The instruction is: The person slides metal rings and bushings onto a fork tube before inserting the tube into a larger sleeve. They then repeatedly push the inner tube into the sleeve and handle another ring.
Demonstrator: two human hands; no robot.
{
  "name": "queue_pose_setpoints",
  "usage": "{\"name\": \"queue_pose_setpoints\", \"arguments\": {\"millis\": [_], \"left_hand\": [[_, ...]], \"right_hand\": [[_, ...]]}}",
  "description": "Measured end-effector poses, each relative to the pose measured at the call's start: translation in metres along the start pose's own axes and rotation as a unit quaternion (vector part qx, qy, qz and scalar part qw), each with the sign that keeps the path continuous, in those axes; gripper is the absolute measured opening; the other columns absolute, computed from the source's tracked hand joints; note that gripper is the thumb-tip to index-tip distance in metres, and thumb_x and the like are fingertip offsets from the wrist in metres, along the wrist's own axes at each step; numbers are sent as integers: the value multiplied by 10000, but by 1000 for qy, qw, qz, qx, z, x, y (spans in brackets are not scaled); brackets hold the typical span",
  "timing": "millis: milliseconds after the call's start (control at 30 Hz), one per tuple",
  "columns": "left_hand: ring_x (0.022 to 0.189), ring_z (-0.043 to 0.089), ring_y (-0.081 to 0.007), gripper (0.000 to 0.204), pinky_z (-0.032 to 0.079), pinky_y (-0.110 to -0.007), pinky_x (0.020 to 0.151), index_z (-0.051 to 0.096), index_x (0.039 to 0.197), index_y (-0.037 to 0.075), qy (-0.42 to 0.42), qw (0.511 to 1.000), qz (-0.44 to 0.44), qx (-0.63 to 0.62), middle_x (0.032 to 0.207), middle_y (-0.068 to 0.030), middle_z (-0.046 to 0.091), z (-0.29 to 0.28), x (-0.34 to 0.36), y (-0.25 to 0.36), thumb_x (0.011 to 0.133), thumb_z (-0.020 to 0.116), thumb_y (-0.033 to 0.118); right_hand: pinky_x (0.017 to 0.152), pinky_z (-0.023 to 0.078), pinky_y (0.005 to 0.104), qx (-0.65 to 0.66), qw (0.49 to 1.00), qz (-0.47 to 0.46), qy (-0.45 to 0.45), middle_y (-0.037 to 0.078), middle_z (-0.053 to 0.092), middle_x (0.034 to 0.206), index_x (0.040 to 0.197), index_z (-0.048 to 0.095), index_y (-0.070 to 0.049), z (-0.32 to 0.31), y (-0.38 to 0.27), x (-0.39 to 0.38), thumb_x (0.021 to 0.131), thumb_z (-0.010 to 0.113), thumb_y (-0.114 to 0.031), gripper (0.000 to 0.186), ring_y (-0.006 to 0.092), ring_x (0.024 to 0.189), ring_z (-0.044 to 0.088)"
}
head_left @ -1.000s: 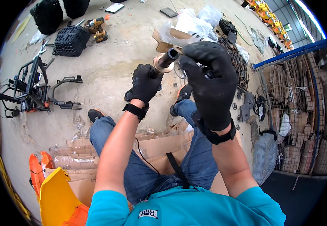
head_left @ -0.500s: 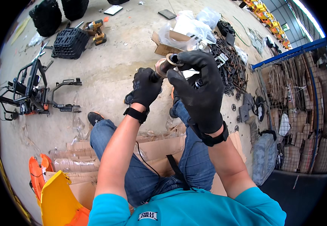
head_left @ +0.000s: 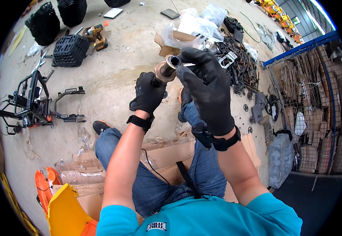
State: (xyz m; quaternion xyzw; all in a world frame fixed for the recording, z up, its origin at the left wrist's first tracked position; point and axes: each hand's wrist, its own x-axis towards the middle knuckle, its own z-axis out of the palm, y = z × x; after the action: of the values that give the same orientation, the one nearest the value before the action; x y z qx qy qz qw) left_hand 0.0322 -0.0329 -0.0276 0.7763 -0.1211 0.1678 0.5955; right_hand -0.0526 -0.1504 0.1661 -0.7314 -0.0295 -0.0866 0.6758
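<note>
My left hand [head_left: 150, 93], in a black glove, grips a dark handle-like shaft, with a metal tube [head_left: 165, 70] rising from its fist. The tube has a wide flange at its near mouth and a brassy, nut-like ring lower down. My right hand [head_left: 207, 88], gloved too, is curled beside the mouth. Its thumb and forefinger tips are apart at the flange's right edge, seemingly touching it. The other fingers bend toward the palm, and what lies within them is hidden.
An open cardboard box [head_left: 170, 47] with plastic bags stands ahead, beside a heap of dark metal parts [head_left: 241, 67]. A cordless drill [head_left: 97, 36], black crates [head_left: 70, 50] and a black metal frame [head_left: 31, 100] lie left. Flattened cardboard [head_left: 171, 151] is under my legs; a mesh cage [head_left: 312, 114] stands right.
The tube has tilted so its mouth turns more toward me, and it sits slightly left. My right forefinger and thumb have shifted left and off the mouth, uncovering its opening.
</note>
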Motion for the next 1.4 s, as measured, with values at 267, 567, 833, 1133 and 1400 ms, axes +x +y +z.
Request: {"name": "queue_pose_setpoints", "arguments": {"millis": [267,567,833,1133,1400], "left_hand": [[797,618,-384,190,483,-489,694,642,756,50,0,1000,6,5,759,-156,655,2,0,0,729,802,149],[783,596,-368,224,466,-481,676,606,718,61,-20,999,-32,-13,720,-137,619,1,-1,-6,719,810,154],[813,589,-378,261,460,-497,691,576,717,68,1,1000,7,14,738,-136,611,4,0,-13,713,816,171],[793,600,-365,254,469,-488,686,584,716,68,5,1000,-21,16,725,-131,611,0,-3,-7,718,818,167],[785,602,-360,237,471,-475,681,597,722,66,-13,1000,-18,7,732,-132,616,0,0,-4,732,810,171]], "right_hand": [[742,557,278,-102,987,-120,-15,102,709,1028,1193,637,31,0,6,4,890,781,-131,373,141,877,685],[718,556,276,-168,967,-191,13,127,717,1054,1167,650,41,11,4,12,848,801,-104,381,152,828,694],[759,557,273,-154,974,-160,-41,118,727,1148,1256,645,15,-10,6,9,864,771,-87,425,139,888,691],[783,557,301,-211,954,-179,-114,131,711,1179,1293,637,-29,-16,1,19,894,740,-92,417,192,916,706],[724,544,318,-228,935,-243,-120,129,707,1089,1266,653,-39,-18,3,29,897,739,-151,395,215,826,684]]}}
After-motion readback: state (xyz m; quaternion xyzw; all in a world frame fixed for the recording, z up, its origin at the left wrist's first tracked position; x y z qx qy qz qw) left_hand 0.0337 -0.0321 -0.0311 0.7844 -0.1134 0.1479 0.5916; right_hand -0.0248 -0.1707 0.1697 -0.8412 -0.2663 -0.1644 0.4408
